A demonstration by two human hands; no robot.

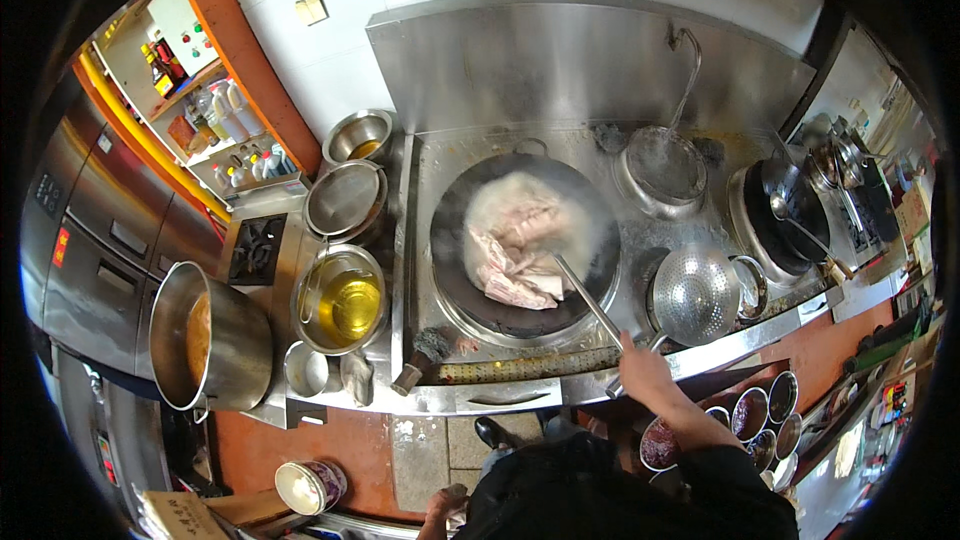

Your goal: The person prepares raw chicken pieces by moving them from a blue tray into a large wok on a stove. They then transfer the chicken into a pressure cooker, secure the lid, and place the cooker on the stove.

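My right hand [646,373] is closed around the metal handle of a long cooking utensil [587,295]. Its far end goes into cloudy, steaming liquid in a large black wok [452,262], so I cannot tell whether it is a ladle or a spatula. Large pieces of pale meat [517,266] lie partly above the liquid. Low at the bottom edge, my left hand [444,504] hangs beside my body, away from the stove. A small pale patch shows by its fingers; whether it grips anything is unclear.
Right of the wok are a perforated strainer [694,298], a running water spout [691,52] and a second wok [814,236] with a ladle. To the left stand a bowl of yellow oil [351,306] and a deep stockpot [244,349]. A white bucket [300,487] sits on the floor.
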